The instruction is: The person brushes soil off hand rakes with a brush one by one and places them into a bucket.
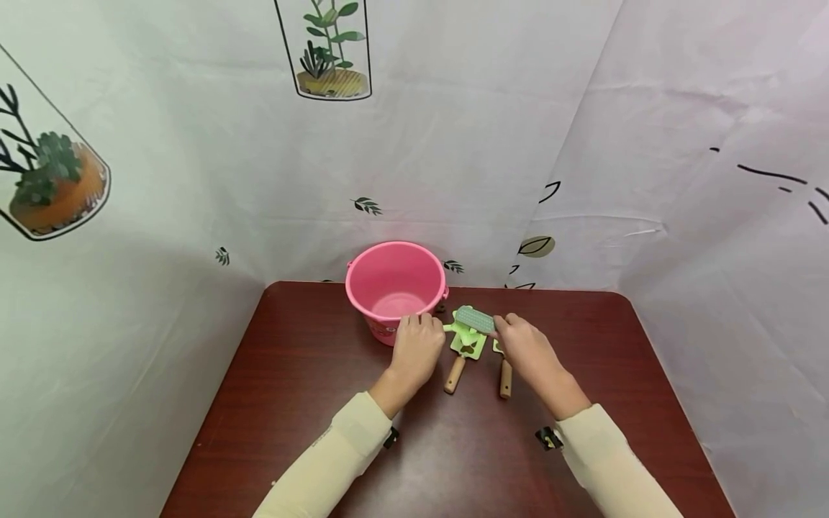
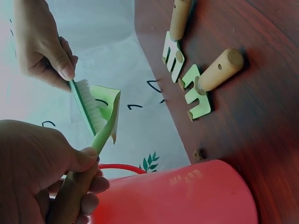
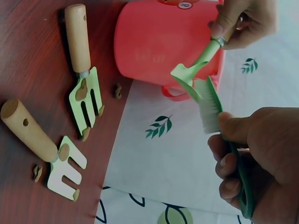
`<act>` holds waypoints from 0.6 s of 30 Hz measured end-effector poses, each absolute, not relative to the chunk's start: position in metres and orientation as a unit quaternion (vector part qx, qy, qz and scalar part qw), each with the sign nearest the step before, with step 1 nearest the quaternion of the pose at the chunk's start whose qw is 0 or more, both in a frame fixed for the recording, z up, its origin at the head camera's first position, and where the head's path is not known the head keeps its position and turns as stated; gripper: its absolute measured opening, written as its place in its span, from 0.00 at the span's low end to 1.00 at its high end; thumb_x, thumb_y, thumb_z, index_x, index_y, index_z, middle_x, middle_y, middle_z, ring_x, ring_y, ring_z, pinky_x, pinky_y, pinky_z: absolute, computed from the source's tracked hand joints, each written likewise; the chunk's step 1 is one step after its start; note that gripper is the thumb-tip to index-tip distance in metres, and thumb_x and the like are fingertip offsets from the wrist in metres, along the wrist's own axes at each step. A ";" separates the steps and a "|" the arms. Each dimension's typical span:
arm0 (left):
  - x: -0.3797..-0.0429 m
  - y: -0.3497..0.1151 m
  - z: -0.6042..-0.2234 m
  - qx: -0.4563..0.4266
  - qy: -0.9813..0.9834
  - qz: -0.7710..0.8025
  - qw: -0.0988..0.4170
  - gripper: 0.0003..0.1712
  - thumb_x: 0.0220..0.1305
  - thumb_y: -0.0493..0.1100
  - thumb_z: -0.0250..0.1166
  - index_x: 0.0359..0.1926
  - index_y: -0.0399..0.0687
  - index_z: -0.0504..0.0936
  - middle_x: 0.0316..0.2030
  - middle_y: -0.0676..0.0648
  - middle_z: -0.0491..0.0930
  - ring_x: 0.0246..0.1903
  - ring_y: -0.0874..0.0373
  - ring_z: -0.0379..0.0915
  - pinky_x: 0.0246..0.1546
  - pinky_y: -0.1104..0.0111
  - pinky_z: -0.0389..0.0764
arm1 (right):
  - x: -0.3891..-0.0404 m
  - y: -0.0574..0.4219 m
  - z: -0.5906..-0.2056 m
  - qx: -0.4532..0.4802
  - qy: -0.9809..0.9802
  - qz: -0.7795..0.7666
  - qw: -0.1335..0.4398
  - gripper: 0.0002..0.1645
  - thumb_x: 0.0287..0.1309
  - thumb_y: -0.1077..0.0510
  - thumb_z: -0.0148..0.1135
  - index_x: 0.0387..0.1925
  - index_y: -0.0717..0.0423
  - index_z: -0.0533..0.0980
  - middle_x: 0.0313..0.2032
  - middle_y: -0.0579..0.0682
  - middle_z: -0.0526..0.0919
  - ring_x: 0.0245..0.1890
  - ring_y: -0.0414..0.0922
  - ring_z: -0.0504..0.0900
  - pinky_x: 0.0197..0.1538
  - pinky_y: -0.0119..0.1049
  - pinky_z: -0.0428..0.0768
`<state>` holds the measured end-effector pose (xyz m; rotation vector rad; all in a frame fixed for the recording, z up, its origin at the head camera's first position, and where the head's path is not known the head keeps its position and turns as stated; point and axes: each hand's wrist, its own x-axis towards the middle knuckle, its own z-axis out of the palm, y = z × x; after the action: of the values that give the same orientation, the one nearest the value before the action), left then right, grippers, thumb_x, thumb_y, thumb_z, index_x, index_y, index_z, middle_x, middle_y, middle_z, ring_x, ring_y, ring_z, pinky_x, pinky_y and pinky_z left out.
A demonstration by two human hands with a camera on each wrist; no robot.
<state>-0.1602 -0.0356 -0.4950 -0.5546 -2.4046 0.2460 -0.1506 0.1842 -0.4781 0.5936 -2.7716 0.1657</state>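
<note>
My left hand (image 1: 417, 350) grips the wooden handle of a light-green hand trowel (image 2: 105, 135), fingers curled round it. A green brush (image 3: 214, 93) with white bristles is in my right hand (image 1: 527, 350), thumb and fingers wrapped about its handle. The bristles (image 2: 88, 100) lie against the trowel's blade, both held above the table. Beneath them, two small green garden forks with wooden handles lie on the table: one fork (image 3: 85, 95) nearer the bucket, the other fork (image 3: 67, 165) farther right. Brown bits stick to both forks.
A pink bucket (image 1: 395, 280) stands upright at the back of the dark red-brown table (image 1: 311, 403), beside my left hand. Small brown lumps (image 3: 117, 91) lie on the tabletop near the forks. A white printed cloth (image 1: 453, 144) hangs behind the table.
</note>
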 end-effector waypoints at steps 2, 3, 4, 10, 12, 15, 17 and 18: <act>-0.160 -0.038 -0.497 -0.212 -0.918 0.092 0.322 0.09 0.63 0.37 0.61 0.28 0.45 0.85 0.25 0.47 0.81 0.26 0.51 0.78 0.31 0.63 0.74 | -0.151 0.185 -0.477 0.203 -0.967 0.060 0.140 0.15 0.64 0.60 0.70 0.46 0.66 0.79 0.29 0.55 0.75 0.25 0.48 0.79 0.28 0.39 0.81; -0.160 -0.038 -0.498 -0.212 -0.919 0.092 0.318 0.09 0.63 0.37 0.61 0.28 0.45 0.85 0.25 0.47 0.81 0.26 0.51 0.78 0.31 0.63 0.74 | -0.151 0.186 -0.477 0.201 -0.968 0.062 0.135 0.15 0.64 0.60 0.70 0.47 0.67 0.79 0.29 0.55 0.76 0.26 0.48 0.79 0.28 0.40 0.81; -0.161 -0.039 -0.499 -0.212 -0.920 0.094 0.316 0.09 0.63 0.37 0.61 0.28 0.45 0.85 0.25 0.47 0.81 0.26 0.51 0.78 0.31 0.63 0.74 | -0.151 0.187 -0.477 0.198 -0.970 0.063 0.129 0.15 0.65 0.60 0.69 0.47 0.67 0.79 0.29 0.55 0.76 0.26 0.48 0.79 0.28 0.40 0.81; -0.161 -0.043 -0.502 -0.213 -0.921 0.098 0.310 0.09 0.64 0.37 0.62 0.28 0.45 0.85 0.25 0.48 0.81 0.26 0.51 0.78 0.30 0.64 0.74 | -0.151 0.195 -0.478 0.191 -0.971 0.083 0.116 0.18 0.67 0.60 0.67 0.52 0.68 0.79 0.32 0.56 0.78 0.28 0.49 0.80 0.29 0.42 0.81; -0.161 -0.045 -0.503 -0.208 -0.922 0.097 0.310 0.10 0.64 0.37 0.60 0.27 0.45 0.85 0.25 0.47 0.81 0.26 0.51 0.78 0.29 0.63 0.74 | -0.151 0.201 -0.480 0.186 -0.971 0.091 0.117 0.17 0.66 0.60 0.68 0.51 0.68 0.79 0.32 0.56 0.78 0.27 0.50 0.80 0.29 0.43 0.81; -0.161 -0.049 -0.503 -0.199 -0.924 0.094 0.312 0.11 0.65 0.37 0.59 0.27 0.45 0.84 0.25 0.47 0.81 0.26 0.50 0.79 0.28 0.63 0.74 | -0.152 0.213 -0.482 0.170 -0.974 0.102 0.112 0.16 0.66 0.61 0.68 0.50 0.68 0.79 0.31 0.56 0.77 0.26 0.50 0.79 0.29 0.44 0.81; -0.160 -0.050 -0.502 -0.198 -0.926 0.090 0.309 0.09 0.65 0.38 0.61 0.28 0.45 0.84 0.25 0.47 0.81 0.26 0.50 0.79 0.28 0.62 0.75 | -0.152 0.221 -0.484 0.158 -0.975 0.113 0.106 0.16 0.66 0.62 0.67 0.50 0.69 0.79 0.31 0.57 0.78 0.27 0.51 0.81 0.30 0.46 0.81; -0.160 -0.051 -0.501 -0.198 -0.927 0.086 0.306 0.07 0.63 0.38 0.63 0.28 0.45 0.84 0.26 0.47 0.82 0.27 0.50 0.79 0.28 0.62 0.75 | -0.151 0.224 -0.484 0.152 -0.976 0.119 0.102 0.16 0.66 0.63 0.67 0.51 0.70 0.79 0.32 0.57 0.78 0.28 0.52 0.81 0.31 0.46 0.82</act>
<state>-0.1598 -0.0514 -0.5013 -0.5253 -2.4536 0.2280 -0.1515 0.2243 -0.4839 0.4486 -2.8816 0.3510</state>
